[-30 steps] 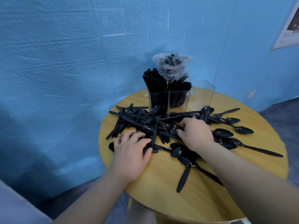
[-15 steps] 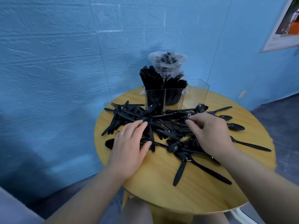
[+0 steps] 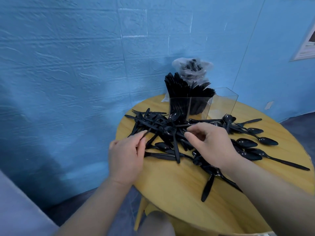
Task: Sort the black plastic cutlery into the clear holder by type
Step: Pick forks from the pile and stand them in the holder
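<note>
A heap of black plastic cutlery [image 3: 163,128] lies across the round wooden table [image 3: 177,184], with loose spoons [image 3: 248,143] to the right. The clear holder [image 3: 223,101] stands behind the heap. Its left section is packed with knives [image 3: 176,87], its middle section holds forks [image 3: 202,91], and its right section looks empty. My left hand [image 3: 126,155] reaches into the heap's left side and pinches a black handle between thumb and fingers. My right hand [image 3: 211,143] hovers over the middle with fingers curled, its fingertips on a thin black handle.
A clear plastic bag [image 3: 192,68] of more black cutlery stands behind the holder against the blue wall. One long spoon [image 3: 283,161] lies near the table's right edge, and a handle [image 3: 207,188] points toward the front edge. Blue walls close in at the back and left.
My left hand went from lying flat on the heap to pinching a handle at its left side. My right hand rose and curled its fingers over the middle. The camera moved closer.
</note>
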